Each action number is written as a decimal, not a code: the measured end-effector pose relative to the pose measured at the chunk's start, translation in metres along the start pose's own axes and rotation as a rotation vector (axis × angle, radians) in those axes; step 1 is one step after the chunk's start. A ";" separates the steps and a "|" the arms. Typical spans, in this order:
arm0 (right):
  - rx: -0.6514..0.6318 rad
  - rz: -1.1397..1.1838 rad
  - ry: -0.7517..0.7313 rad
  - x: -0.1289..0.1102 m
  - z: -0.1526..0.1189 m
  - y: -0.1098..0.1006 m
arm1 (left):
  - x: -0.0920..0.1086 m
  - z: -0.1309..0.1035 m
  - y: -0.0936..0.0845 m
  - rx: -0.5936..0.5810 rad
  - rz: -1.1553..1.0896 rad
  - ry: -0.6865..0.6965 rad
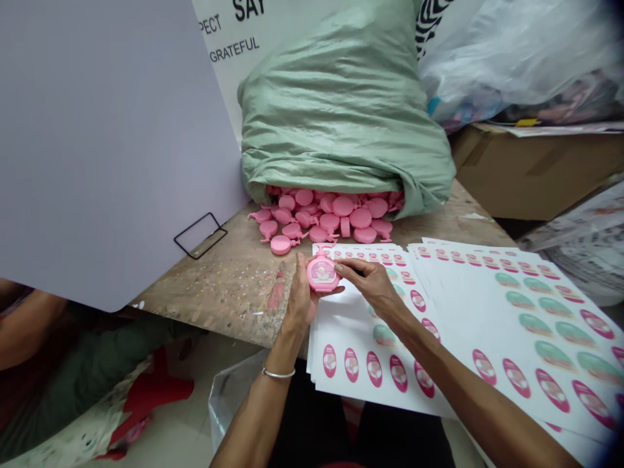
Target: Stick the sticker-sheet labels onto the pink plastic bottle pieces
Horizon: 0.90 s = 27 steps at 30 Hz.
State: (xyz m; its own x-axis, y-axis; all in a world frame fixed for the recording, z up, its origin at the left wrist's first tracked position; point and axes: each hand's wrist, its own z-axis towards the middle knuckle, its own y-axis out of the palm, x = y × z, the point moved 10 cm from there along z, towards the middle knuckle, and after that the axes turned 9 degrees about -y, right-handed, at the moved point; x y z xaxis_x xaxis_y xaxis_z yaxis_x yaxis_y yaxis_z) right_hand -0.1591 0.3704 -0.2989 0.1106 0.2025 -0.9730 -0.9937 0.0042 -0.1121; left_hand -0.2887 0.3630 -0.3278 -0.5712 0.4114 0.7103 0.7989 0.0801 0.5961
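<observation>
My left hand (301, 300) is wrapped around a small pink toy pump bottle (324, 287), held upright above the table's front part. On the bottle's round face lies a pale pink sticker (322, 270). The thumb and finger of my right hand (379, 287) are pinched together at the sticker's right edge. Below my hands, a stack of sticker sheets (348, 325) carries pink oval stickers and green ones. Just beyond the bottle, many similar pink bottles (342, 207) spill from the mouth of a green cloth sack (341, 123).
A second stack of sticker sheets (453, 305) lies to the right. A grey panel (107, 130) rises at the left, with a black wire frame (201, 236) by its lower edge. A cardboard box (550, 169) stands at the back right. Another person's arm (29, 325) shows at far left.
</observation>
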 end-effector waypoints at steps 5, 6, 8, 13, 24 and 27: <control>-0.007 -0.004 -0.012 0.001 0.000 -0.001 | 0.000 0.000 0.001 -0.009 -0.001 -0.006; -0.006 -0.007 -0.011 0.001 0.000 -0.001 | 0.000 -0.001 0.002 -0.016 0.000 -0.003; -0.003 -0.007 -0.010 0.001 -0.001 -0.002 | 0.002 -0.002 0.004 -0.029 0.011 0.009; 0.001 -0.018 -0.017 -0.002 0.000 0.000 | 0.008 -0.007 0.007 -0.030 0.040 0.041; -0.016 -0.495 -0.183 -0.028 -0.004 -0.004 | 0.013 -0.012 0.001 0.034 0.133 0.149; 0.120 -0.755 -0.257 -0.040 -0.010 -0.010 | 0.015 -0.020 -0.009 0.141 0.179 0.204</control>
State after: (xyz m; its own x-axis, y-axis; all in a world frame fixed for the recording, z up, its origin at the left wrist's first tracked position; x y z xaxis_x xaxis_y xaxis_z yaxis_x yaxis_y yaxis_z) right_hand -0.1536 0.3521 -0.2607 0.7602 0.3214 -0.5647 -0.6489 0.3325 -0.6844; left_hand -0.3078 0.3504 -0.3150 -0.4333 0.2405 0.8686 0.9005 0.1542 0.4066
